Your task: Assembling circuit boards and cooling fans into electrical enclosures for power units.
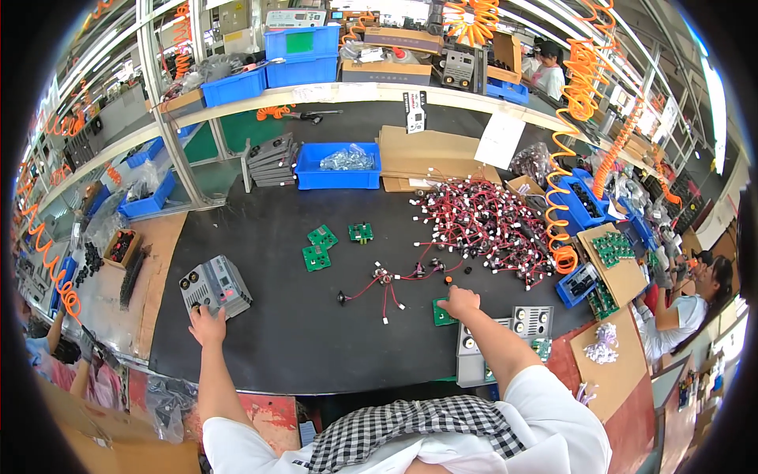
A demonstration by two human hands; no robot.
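Note:
At the left of the black mat, my left hand (207, 325) grips the near edge of a grey front panel (225, 286) with round sockets and a small display. My right hand (460, 302) is closed at the upper edge of a green circuit board (443, 317); its fingertips are partly hidden. Just beyond that hand is a small orange-topped black part (448, 280). Red wire harnesses with white plugs (384, 276) lie spread in the middle. Farther back are loose green boards (317, 257). More grey panels (532, 319) lie by my right forearm.
A large heap of red-wired parts (489, 225) covers the back right. Behind the mat stand a blue bin (338, 180) of bagged pieces and stacked grey panels (272, 162). An orange coiled hose (562, 257) hangs at the right. Co-workers (683, 312) sit on both sides.

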